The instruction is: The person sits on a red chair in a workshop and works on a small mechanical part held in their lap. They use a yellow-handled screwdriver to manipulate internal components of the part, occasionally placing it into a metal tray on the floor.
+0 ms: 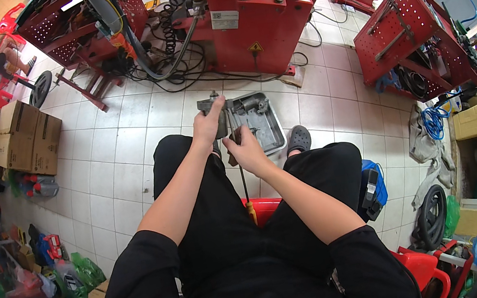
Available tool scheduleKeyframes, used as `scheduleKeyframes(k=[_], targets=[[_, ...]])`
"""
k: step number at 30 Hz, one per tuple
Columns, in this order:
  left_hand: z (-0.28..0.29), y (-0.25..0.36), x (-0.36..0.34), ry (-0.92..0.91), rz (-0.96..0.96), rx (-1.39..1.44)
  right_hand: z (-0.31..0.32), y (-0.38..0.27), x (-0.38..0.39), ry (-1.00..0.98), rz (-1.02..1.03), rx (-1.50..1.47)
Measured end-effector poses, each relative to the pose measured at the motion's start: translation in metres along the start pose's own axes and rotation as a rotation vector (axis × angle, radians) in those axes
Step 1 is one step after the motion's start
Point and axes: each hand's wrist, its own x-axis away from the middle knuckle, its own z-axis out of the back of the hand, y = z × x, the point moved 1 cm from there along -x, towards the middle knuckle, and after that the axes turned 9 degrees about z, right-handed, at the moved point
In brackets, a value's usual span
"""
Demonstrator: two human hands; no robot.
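I see L hand (206,126) wrapped round grey part (222,129), ctr frame, long axis approx. vert.; it's just up-left of R hand (248,151), fingers pinching brown item (239,135), poss. rag.

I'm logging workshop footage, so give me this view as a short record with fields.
Left hand: gripping a grey metal part
Right hand: holding a brown item, possibly a rag
Yellow-handled tool: handle between the thighs, shaft toward the right hand; whether held is unclear
Tray: grey, on the tiled floor, with metal parts inside
Beyond: red machine
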Motion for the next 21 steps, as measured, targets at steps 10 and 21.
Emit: scheduleKeyframes(k=[10,21], targets=[[0.004,-0.023,-0.027,-0.048,0.110,0.124,0.013,-0.003,0.019,-0.373,-0.212,0.285],[0.012,-0.004,-0.018,-0.190,0.246,0.621,0.025,-0.058,0.004,0.069,0.250,0.352]])
